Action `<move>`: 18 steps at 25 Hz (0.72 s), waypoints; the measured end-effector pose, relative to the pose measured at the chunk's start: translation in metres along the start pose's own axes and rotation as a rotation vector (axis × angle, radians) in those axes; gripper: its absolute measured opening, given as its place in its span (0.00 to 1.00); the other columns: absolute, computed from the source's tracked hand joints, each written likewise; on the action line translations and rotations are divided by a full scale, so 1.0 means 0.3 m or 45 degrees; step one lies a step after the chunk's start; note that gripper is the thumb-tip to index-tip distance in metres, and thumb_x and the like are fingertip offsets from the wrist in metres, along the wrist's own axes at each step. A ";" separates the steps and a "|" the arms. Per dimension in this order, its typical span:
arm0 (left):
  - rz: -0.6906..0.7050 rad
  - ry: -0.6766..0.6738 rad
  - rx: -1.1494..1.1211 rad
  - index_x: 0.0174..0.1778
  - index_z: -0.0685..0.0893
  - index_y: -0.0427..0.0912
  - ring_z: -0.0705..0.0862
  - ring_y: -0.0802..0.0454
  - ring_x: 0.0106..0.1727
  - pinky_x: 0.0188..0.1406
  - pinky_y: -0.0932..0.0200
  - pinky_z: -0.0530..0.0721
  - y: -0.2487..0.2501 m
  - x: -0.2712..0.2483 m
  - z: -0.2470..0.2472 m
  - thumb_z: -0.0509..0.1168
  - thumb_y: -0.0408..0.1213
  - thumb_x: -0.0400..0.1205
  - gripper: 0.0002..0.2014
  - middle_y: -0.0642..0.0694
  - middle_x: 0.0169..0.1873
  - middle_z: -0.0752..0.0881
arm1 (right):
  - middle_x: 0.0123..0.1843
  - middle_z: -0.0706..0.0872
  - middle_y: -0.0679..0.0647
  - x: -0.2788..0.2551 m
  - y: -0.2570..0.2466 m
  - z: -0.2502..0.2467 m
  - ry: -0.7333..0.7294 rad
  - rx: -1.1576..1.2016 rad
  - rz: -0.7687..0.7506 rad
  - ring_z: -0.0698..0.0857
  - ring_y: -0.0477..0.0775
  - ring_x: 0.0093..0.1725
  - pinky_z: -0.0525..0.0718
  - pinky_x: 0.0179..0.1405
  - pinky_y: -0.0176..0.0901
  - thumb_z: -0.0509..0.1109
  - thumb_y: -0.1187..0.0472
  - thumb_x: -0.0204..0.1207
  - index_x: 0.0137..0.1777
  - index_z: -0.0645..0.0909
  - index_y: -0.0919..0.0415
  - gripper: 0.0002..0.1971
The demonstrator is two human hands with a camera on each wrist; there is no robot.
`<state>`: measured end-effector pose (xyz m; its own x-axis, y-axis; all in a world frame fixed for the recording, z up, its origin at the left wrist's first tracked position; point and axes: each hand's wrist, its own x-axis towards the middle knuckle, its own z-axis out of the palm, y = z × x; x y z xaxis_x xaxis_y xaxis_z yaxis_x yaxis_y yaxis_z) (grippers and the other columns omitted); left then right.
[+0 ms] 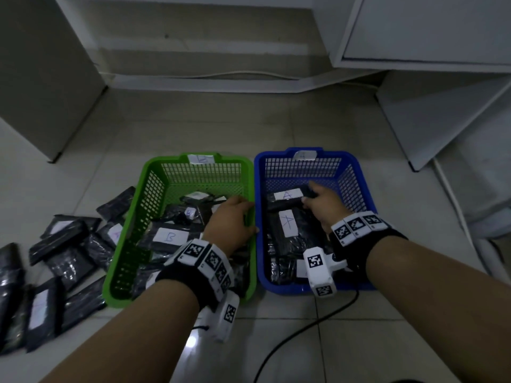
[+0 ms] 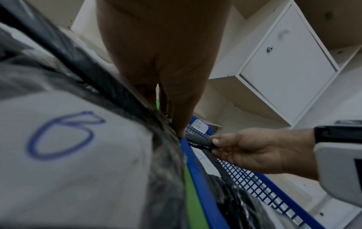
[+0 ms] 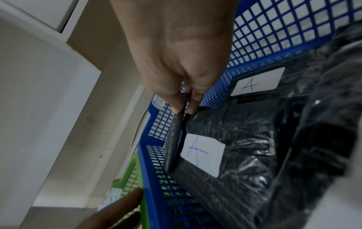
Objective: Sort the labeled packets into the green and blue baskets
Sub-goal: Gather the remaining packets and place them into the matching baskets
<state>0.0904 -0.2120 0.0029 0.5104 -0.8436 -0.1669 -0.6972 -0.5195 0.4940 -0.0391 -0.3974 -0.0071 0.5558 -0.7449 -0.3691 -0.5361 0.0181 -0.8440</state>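
A green basket (image 1: 132, 217) tagged B stands to the left of a blue basket (image 1: 362, 172) tagged A, and both hold several black packets. My right hand (image 1: 322, 201) reaches into the blue basket and pinches the end of a black packet labelled A (image 1: 287, 195). The right wrist view shows finger and thumb on that packet's flap (image 3: 174, 139). My left hand (image 1: 232, 219) lies over the green basket's right rim, fingers pointing down at the rim (image 2: 176, 108), with nothing seen in it. A packet labelled B (image 2: 78, 155) lies right under that wrist.
Several more labelled black packets (image 1: 63, 252) lie in a heap on the tiled floor left of the green basket. White cabinets (image 1: 414, 31) stand behind and to the right. A black cable (image 1: 304, 327) runs across the floor in front of the blue basket.
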 end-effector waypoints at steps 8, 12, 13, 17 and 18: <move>0.023 0.242 -0.012 0.54 0.86 0.47 0.81 0.45 0.57 0.56 0.48 0.81 -0.099 -0.068 -0.120 0.66 0.40 0.78 0.10 0.46 0.56 0.83 | 0.65 0.82 0.54 -0.077 -0.081 0.151 0.302 -0.758 -0.508 0.71 0.62 0.69 0.64 0.71 0.49 0.64 0.63 0.78 0.57 0.86 0.47 0.14; -0.094 0.235 0.191 0.54 0.87 0.48 0.82 0.42 0.56 0.54 0.51 0.82 -0.266 -0.162 -0.298 0.66 0.40 0.78 0.11 0.44 0.54 0.82 | 0.79 0.67 0.56 -0.165 -0.195 0.251 0.294 -0.992 -0.326 0.54 0.65 0.82 0.49 0.80 0.63 0.63 0.58 0.78 0.66 0.80 0.45 0.17; -0.127 0.182 0.280 0.56 0.86 0.48 0.81 0.42 0.58 0.55 0.51 0.81 -0.312 -0.190 -0.352 0.65 0.41 0.78 0.12 0.44 0.56 0.82 | 0.79 0.67 0.57 -0.182 -0.224 0.284 0.270 -1.020 -0.326 0.55 0.65 0.82 0.49 0.80 0.63 0.63 0.57 0.77 0.67 0.79 0.45 0.19; -0.235 0.006 0.491 0.60 0.82 0.52 0.78 0.42 0.62 0.59 0.47 0.78 -0.471 -0.307 -0.547 0.63 0.43 0.78 0.14 0.45 0.60 0.79 | 0.71 0.74 0.53 -0.277 -0.327 0.463 0.039 -0.966 -0.662 0.65 0.59 0.74 0.63 0.76 0.56 0.65 0.58 0.76 0.65 0.80 0.47 0.18; -0.277 -0.003 0.486 0.60 0.82 0.51 0.78 0.41 0.62 0.59 0.47 0.78 -0.508 -0.344 -0.583 0.63 0.43 0.78 0.14 0.44 0.60 0.79 | 0.70 0.75 0.52 -0.311 -0.353 0.522 -0.068 -0.954 -0.740 0.66 0.58 0.73 0.65 0.75 0.56 0.65 0.58 0.76 0.65 0.80 0.48 0.18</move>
<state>0.2322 -0.0221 0.0941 0.6651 -0.7090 -0.2345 -0.7098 -0.6977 0.0963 0.0653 -0.2254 0.0556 0.8822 -0.4708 -0.0025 -0.4241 -0.7924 -0.4385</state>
